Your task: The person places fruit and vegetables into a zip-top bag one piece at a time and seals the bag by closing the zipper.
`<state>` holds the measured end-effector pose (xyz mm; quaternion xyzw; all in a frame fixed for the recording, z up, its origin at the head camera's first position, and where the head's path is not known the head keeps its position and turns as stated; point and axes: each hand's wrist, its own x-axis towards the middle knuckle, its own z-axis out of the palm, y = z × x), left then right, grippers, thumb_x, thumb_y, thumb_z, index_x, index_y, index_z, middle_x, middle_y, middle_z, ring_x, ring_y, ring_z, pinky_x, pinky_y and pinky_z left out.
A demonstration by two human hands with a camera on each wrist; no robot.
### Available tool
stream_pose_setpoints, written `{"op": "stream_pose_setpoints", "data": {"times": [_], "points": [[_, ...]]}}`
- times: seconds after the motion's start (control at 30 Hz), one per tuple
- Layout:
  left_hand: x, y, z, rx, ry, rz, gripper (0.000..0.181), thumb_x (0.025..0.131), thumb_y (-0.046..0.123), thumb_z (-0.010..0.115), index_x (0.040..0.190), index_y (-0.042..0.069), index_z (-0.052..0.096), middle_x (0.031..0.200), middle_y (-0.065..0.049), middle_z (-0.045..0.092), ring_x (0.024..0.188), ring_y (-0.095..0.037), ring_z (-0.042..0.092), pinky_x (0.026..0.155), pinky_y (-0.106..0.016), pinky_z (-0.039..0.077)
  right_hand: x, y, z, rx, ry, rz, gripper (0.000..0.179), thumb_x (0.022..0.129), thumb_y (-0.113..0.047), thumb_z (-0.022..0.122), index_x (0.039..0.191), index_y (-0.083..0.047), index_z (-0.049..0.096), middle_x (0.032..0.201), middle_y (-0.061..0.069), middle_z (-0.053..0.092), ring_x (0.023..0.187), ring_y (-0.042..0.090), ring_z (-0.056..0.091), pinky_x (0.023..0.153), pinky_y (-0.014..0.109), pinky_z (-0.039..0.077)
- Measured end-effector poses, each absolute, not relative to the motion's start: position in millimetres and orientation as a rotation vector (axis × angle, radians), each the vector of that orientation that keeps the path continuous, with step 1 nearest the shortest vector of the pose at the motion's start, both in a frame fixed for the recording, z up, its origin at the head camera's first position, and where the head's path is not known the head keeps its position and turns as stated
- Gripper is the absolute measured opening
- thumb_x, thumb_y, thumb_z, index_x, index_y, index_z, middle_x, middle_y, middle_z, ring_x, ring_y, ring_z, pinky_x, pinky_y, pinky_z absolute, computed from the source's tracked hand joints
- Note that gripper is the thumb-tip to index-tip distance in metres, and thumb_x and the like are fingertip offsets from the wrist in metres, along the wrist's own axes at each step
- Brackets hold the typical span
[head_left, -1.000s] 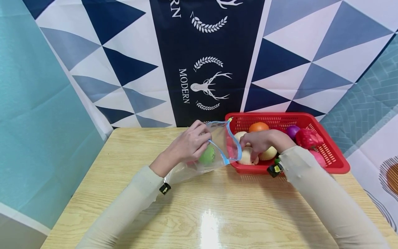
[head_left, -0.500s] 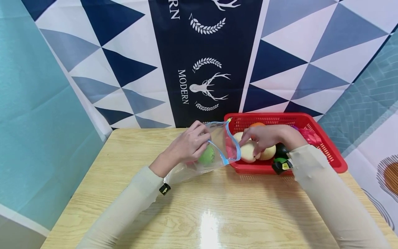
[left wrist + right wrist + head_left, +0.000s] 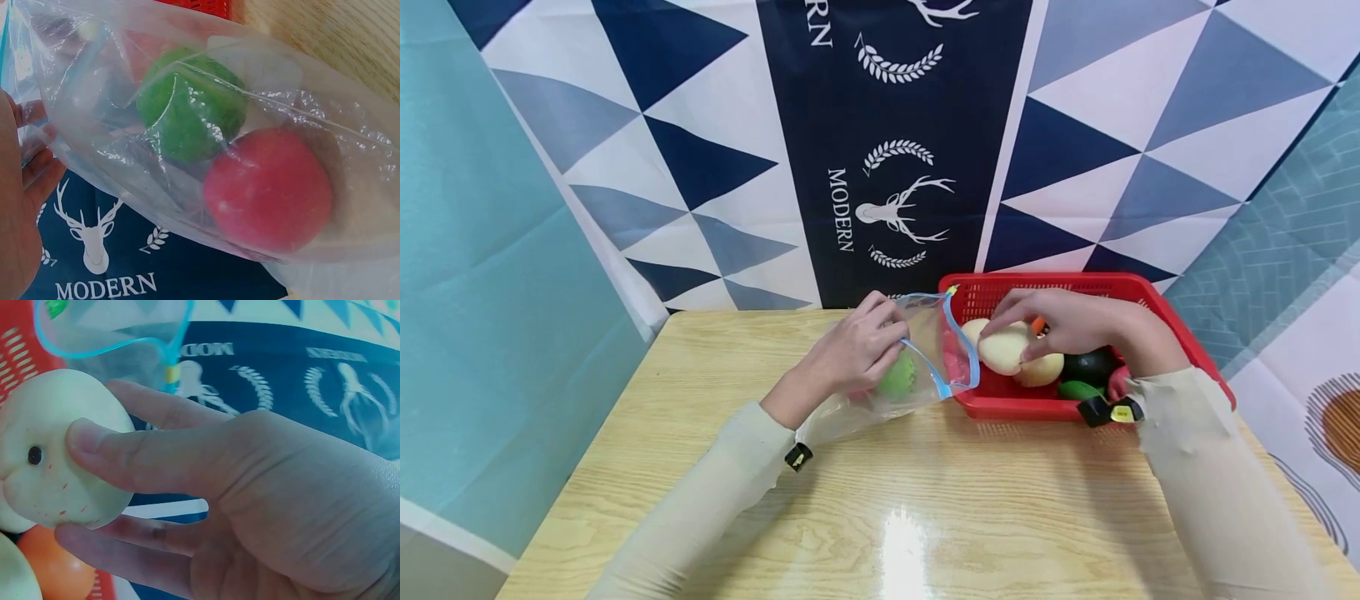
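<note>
My left hand (image 3: 865, 346) grips the blue-edged mouth of a clear zip bag (image 3: 928, 321), which slants with its mouth toward the red basket (image 3: 1022, 410). Through the plastic in the left wrist view show a bumpy green ball-shaped item (image 3: 190, 106) and a smooth pinkish-red round one (image 3: 269, 190). Over the basket, just right of the bag's mouth, my right hand (image 3: 1067, 321) holds a pale cream round fruit (image 3: 62, 412) between thumb and fingers. The fruit has a dark stem pit and small red specks. Its far side is hidden.
Inside the basket lie more pale fruit (image 3: 1041, 371), a dark oval item (image 3: 1090, 367), a green piece (image 3: 1078, 390), a pink one (image 3: 1117, 382) and an orange one (image 3: 56, 562). The wooden table (image 3: 850, 500) meets a patterned cloth (image 3: 910, 250) at the back.
My right hand has taken hold of the pale fruit, lifted it from among the others and turned it up slightly. The left hand and bag stay put.
</note>
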<state>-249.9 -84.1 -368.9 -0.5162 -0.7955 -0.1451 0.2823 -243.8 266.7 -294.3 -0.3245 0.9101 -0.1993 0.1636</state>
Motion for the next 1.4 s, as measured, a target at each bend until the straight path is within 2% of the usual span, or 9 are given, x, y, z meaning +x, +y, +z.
{"op": "stream_pose_setpoints", "data": {"times": [0.17,0.33,0.53,0.6,0.8,0.87,1.17,1.4], "points": [[-250.0,-83.3,-369.1,-1.378,-2.124,-0.382,0.013,0.102,0.009,0.062,0.095,0.007,0.072,0.107,-0.011,0.071,0.112,-0.032,0.062,0.099,-0.040,0.058,-228.6,273.5,-293.5,-0.996,2.694,-0.695,0.052,0.092,-0.012,0.090,0.141,-0.027,0.079,0.150,0.010,0.067,0.142,0.034,0.059,0.090,0.029,0.065],[-250.0,-82.2,-369.2,-1.374,-2.124,-0.385,0.012,0.102,0.009,0.062,0.095,0.007,0.072,0.108,-0.011,0.071,0.112,-0.031,0.062,0.097,-0.039,0.059,-216.7,274.5,-294.9,-1.087,2.777,-0.801,0.058,0.092,-0.013,0.091,0.147,-0.025,0.075,0.155,0.011,0.062,0.144,0.035,0.055,0.089,0.027,0.064],[-249.7,-81.6,-369.7,-1.370,-2.136,-0.396,0.013,0.103,0.009,0.061,0.096,0.008,0.072,0.109,-0.011,0.071,0.112,-0.031,0.062,0.098,-0.039,0.059,-206.3,261.3,-306.8,-1.241,2.768,-1.012,0.065,0.090,-0.001,0.089,0.151,-0.015,0.072,0.156,0.013,0.059,0.141,0.017,0.053,0.088,0.023,0.066],[-249.7,-81.5,-369.5,-1.369,-2.140,-0.396,0.013,0.103,0.009,0.061,0.096,0.008,0.072,0.109,-0.011,0.071,0.112,-0.031,0.061,0.099,-0.040,0.059,-204.0,254.6,-311.0,-1.276,2.762,-1.062,0.064,0.089,0.000,0.089,0.150,-0.013,0.073,0.156,0.015,0.060,0.141,0.016,0.054,0.088,0.022,0.066],[-249.9,-81.9,-368.9,-1.363,-2.151,-0.402,0.014,0.103,0.009,0.060,0.096,0.008,0.071,0.109,-0.011,0.071,0.112,-0.032,0.061,0.099,-0.040,0.058,-202.4,237.4,-322.0,-1.250,2.744,-1.054,0.063,0.087,0.003,0.089,0.146,-0.012,0.075,0.156,0.017,0.061,0.139,0.036,0.060,0.087,0.022,0.066],[-249.9,-81.9,-368.5,-1.362,-2.149,-0.411,0.014,0.103,0.010,0.059,0.095,0.008,0.071,0.109,-0.012,0.070,0.112,-0.032,0.061,0.099,-0.040,0.058,-202.9,233.2,-325.9,-1.213,2.740,-1.011,0.062,0.088,0.004,0.089,0.146,-0.013,0.076,0.156,0.016,0.061,0.138,0.039,0.061,0.088,0.023,0.066],[-250.0,-82.3,-368.4,-1.350,-2.164,-0.432,0.016,0.104,0.012,0.059,0.095,0.008,0.072,0.109,-0.012,0.071,0.113,-0.032,0.061,0.100,-0.040,0.058,-203.6,221.7,-335.9,-1.223,2.769,-0.806,0.062,0.088,0.003,0.089,0.144,-0.019,0.077,0.154,0.015,0.063,0.142,0.040,0.061,0.096,0.044,0.070],[-251.0,-82.0,-368.4,-1.360,-2.144,-0.427,0.016,0.104,0.012,0.060,0.093,0.008,0.071,0.108,-0.012,0.070,0.112,-0.032,0.061,0.100,-0.041,0.057,-203.2,223.1,-331.3,-1.195,2.689,-0.952,0.065,0.093,0.006,0.084,0.153,-0.013,0.070,0.160,0.018,0.057,0.142,0.043,0.063,0.096,0.041,0.070]]}}
